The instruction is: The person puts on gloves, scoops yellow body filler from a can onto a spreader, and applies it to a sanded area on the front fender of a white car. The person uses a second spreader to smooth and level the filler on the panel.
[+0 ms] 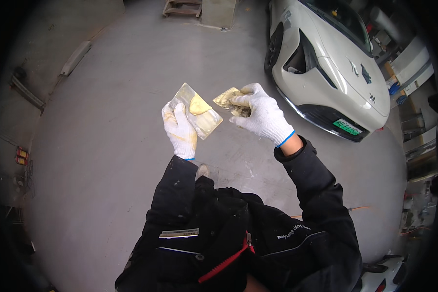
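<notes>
My left hand [180, 129], in a white knit glove with yellowish stains, grips a rectangular, pale, translucent board [207, 121] by its left side, with my thumb on its face. A lump of cream-yellow paste [198, 104] sits on the upper part of the board. Just to the right, my right hand [258, 114], also gloved, has its fingers closed on a smaller flat spreader [223, 99] smeared with dried yellowish and dark residue. The spreader is held apart from the board, near its upper right corner.
A white car [326, 92] stands at right, front toward me, on the grey floor [107, 121]. A wooden step [182, 9] is at the back. Red-and-yellow cans [21, 155] lie at far left; an orange cable [360, 208] runs right. Part of another white vehicle [382, 276] shows bottom right.
</notes>
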The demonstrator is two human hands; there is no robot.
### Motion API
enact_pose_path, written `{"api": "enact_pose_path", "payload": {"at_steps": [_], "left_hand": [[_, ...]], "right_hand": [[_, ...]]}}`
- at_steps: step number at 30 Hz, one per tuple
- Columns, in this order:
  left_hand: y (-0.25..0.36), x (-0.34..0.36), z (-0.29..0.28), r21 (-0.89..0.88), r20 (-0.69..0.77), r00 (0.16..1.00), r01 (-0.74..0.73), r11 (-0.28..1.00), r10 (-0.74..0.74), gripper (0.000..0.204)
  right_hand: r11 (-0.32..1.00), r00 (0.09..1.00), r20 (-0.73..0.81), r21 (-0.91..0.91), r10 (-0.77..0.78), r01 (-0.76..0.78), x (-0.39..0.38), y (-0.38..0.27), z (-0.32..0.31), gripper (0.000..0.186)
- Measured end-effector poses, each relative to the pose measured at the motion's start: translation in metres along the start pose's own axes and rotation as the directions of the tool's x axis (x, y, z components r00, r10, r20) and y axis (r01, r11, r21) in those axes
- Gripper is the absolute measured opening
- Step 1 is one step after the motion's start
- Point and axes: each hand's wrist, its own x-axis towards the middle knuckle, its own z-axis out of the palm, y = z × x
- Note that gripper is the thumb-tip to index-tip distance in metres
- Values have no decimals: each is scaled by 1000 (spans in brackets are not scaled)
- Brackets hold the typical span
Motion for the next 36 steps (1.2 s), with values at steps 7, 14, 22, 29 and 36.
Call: {"api": "enact_pose_path", "payload": {"at_steps": [7,14,22,29,36], "left_hand": [[-102,248,137,470,229,970,-181,864,79,33],[-241,420,303,386,173,977,52,921,-127,33],[-364,645,557,-33,102,987,131,991,-127,30],[-446,778,701,-64,-38,994,-103,993,101,33],[-583,952,790,-34,390,848,-377,925,360,41]], "right_hand": [[985,937,304,-43,170,-165,268,80,7,39],[973,937,344,194,53,-126,477,270,35,40],[617,939,248,708,238,-344,742,519,15,50],[-725,942,325,630,-79,-278,901,626,53,65],[-596,951,308,764,1,-246,1142,735,77,61]]}}
